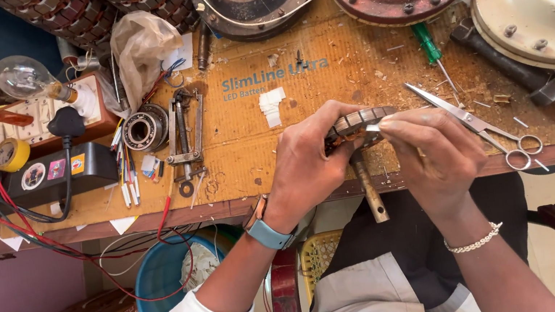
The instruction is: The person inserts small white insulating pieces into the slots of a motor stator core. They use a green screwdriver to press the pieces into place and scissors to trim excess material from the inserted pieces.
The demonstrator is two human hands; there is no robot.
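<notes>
Left hand [308, 166] grip clenched on the wound stator [358, 124] over tabletop [325, 83] edge | my right hand [434, 151] pinches, I think, a white slip at its rim | step: seating insulation | next: steady fingers; scissors [478, 126] near.

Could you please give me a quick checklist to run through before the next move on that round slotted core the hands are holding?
1. Left hand grips the slotted core firmly: ok, fingers wrap its rim.
2. Right hand has the small white strip pinched at the core's edge: ok.
3. Shaft free below the core: ok, it hangs past the bench edge.
4. Scissors within reach: ok, lying just beside the right hand.
5. Spare white strips at hand: ok, stacked on the cardboard mat.
6. Strip seated in a slot: cannot tell, fingers hide it.
</notes>
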